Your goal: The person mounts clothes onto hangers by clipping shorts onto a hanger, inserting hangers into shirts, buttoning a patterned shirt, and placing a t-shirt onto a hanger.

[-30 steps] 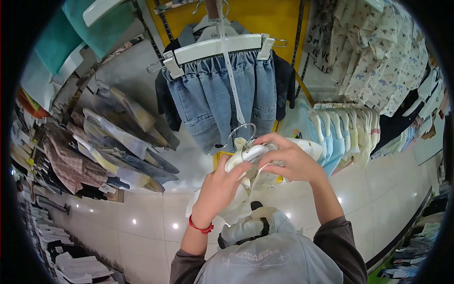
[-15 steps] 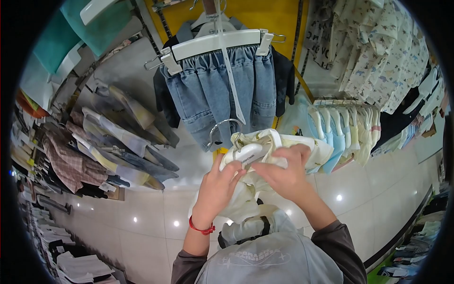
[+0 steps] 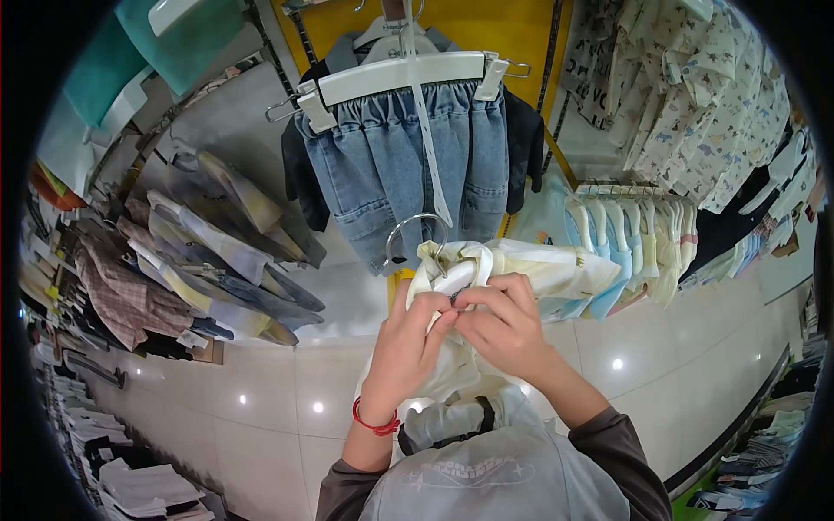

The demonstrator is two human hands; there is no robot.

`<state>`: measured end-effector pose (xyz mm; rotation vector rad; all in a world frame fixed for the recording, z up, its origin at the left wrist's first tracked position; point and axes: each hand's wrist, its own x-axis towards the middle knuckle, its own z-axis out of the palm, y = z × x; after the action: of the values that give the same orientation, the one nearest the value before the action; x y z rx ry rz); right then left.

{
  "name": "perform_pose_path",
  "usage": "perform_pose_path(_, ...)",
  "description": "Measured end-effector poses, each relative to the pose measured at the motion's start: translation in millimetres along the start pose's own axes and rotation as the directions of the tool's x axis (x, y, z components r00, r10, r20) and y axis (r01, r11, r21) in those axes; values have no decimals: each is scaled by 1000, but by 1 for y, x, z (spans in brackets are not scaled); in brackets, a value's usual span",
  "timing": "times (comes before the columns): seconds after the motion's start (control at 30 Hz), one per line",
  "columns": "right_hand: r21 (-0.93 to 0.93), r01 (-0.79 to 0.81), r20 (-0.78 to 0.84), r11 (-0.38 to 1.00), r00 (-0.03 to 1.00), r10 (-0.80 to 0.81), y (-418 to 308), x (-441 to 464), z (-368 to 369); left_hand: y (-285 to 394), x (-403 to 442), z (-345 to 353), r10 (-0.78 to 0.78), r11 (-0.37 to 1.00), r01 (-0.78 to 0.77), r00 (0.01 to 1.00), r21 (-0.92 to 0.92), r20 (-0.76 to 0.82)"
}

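Note:
A cream-coloured shirt [image 3: 552, 267] with a small print hangs on a white hanger [image 3: 453, 278] in front of me. The hanger's metal hook rises above the collar. My left hand [image 3: 407, 344] is closed on the shirt's collar at the left side, thumb and fingers pinching the cloth. From the right, my right hand [image 3: 504, 325] pinches the collar front, its fingertips meeting those of the left hand. A small dark spot shows between the fingertips; I cannot tell what it is. The lower shirt is partly hidden behind my hands and wrists.
Blue denim trousers [image 3: 400, 148] hang from a clip hanger [image 3: 400, 78] just beyond the shirt. Racks of clothes stand left, with a plaid garment [image 3: 130, 291], and right, with pale blue tops [image 3: 615, 278] and printed pieces [image 3: 695, 104]. Below is a tiled floor [image 3: 347, 395].
My right hand has moved left and inward along the collar, up against my left fingertips. The collar is drawn closer together, and the right sleeve now spreads out more to the right.

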<state>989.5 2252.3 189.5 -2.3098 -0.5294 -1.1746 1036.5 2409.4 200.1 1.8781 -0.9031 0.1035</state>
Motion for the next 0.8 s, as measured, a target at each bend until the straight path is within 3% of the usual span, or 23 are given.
perform_pose_path(0.13,199,-145,110,969,986,125,7,8,-12,11,2,-5,-22,998,21,1000,67,17)
perform_pose_path(0.23,206,-193,186,959,970,155,8,14,-20,10,1,-8,-7,993,-1,997,115,71)
perform_pose_path(0.33,198,-219,205,955,962,178,10,14,-20,6,1,-8,-99,991,88,988,98,117)
perform_pose_path(0.43,83,-146,114,986,984,136,9,13,-17,3,0,-6,-63,994,56,995,94,74)
perform_pose_path(0.53,-32,-200,4,979,980,200,1,11,-13,3,1,-4,-73,994,70,997,79,32)
perform_pose_path(0.63,40,-297,91,954,952,292,3,4,-7,0,0,-4,-88,994,86,996,67,18)
perform_pose_path(0.8,72,-240,123,968,965,230,8,11,-11,-3,-1,-2,-80,993,77,996,85,30)
